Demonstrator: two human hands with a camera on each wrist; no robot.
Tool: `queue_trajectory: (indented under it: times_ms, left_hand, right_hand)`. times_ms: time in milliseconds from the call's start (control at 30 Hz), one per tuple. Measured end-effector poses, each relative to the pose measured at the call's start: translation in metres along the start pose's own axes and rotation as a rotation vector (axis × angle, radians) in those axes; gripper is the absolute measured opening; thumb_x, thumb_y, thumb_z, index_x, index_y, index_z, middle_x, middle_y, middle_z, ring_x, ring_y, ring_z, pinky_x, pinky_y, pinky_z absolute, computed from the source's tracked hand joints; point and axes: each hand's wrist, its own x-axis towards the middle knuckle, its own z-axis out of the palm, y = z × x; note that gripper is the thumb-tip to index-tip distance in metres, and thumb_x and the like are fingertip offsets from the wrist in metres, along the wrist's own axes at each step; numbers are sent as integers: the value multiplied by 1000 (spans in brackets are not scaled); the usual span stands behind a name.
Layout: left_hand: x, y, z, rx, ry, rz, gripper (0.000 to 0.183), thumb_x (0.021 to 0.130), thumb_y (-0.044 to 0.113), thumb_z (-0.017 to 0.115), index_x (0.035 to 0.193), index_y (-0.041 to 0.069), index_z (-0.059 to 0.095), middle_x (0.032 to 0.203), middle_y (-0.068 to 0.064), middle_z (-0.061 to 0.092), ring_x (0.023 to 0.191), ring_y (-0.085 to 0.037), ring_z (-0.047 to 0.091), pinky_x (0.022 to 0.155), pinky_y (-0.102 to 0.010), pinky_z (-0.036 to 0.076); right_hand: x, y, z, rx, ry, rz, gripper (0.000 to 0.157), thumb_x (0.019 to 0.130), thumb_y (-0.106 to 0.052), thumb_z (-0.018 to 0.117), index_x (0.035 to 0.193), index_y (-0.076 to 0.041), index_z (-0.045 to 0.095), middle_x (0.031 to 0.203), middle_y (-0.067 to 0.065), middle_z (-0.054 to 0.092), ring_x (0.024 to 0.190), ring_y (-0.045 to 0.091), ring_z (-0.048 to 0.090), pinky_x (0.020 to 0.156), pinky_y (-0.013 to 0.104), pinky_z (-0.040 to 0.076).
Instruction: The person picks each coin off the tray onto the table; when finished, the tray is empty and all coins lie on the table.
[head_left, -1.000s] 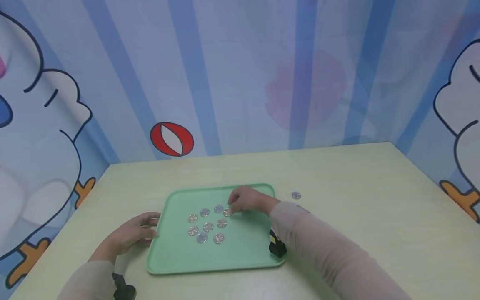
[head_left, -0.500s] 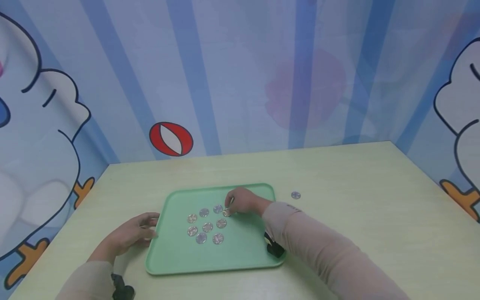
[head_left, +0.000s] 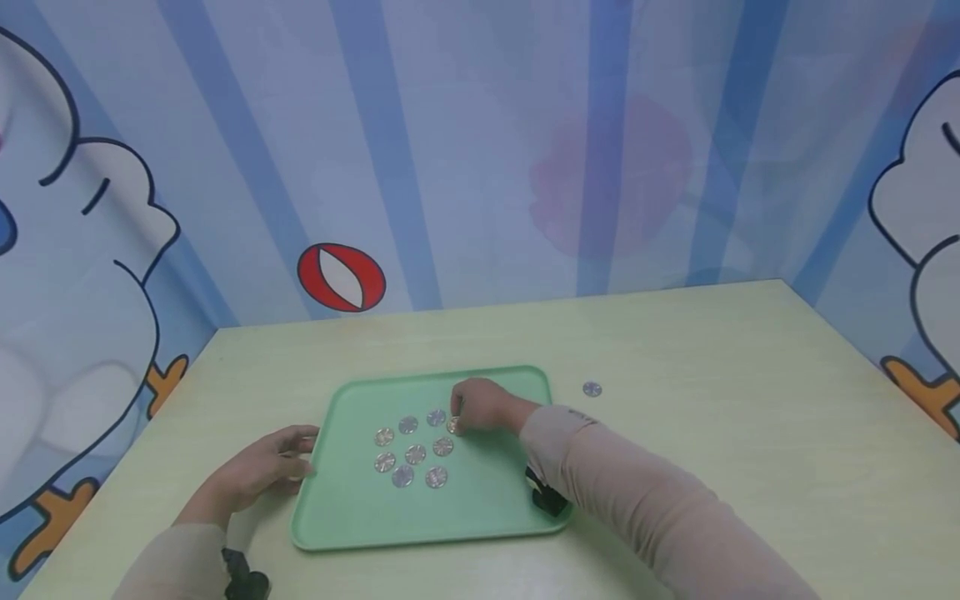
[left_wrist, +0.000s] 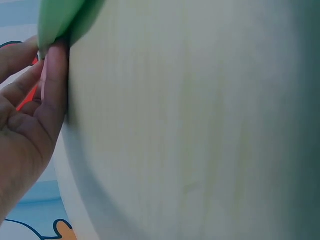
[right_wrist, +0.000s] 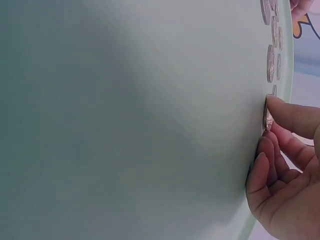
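A light green tray (head_left: pixel 487 508) lies on the pale table with several silver coins (head_left: pixel 415 454) spread across its middle. My right hand (head_left: pixel 483 404) reaches over the tray. At the right end of the upper row of coins, its thumb and forefinger pinch the edges of one coin (right_wrist: pixel 268 120), which lies flat at the tray surface; the other fingers curl beside it. To the left, my left hand (head_left: pixel 262 467) rests on the table with fairly straight fingers touching the tray's left rim. In the left wrist view its fingertips (left_wrist: pixel 57 50) meet the green edge.
A single coin (head_left: pixel 592 389) lies on the table (head_left: pixel 712 417) beyond the tray's right rim. Behind the table hangs a blue striped cloth (head_left: pixel 487 167) with cartoon prints. Black wrist cameras sit under both sleeves, the right one (head_left: pixel 547 496) overlapping the tray's right side.
My right hand has moved slightly left and closed its fingertips on the coin at the upper row's right end. The left hand and the other coins stay put.
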Motion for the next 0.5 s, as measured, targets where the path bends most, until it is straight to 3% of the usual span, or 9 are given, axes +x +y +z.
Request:
queue_trajectory:
  times_ms: [167,500]
  left_hand:
    - [-1,1,-1,-12,0,7,63,74,4,58,130,-3,29,125,-26,35,101,-30,49,77,-38,49]
    - [-3,1,0,-29,-2,8,62,75,4,57,130,-2,29,126,-26,34,102,-31,48,78,-38,48]
  right_hand:
    - [1,1,-1,34,-11,15,14,70,-7,66,71,-8,52,70,1,49,65,14,45,56,23,40]
    - [2,2,-4,98,-21,31,11,72,-6,63,72,-7,53,70,2,50,65,15,46,55,23,41]
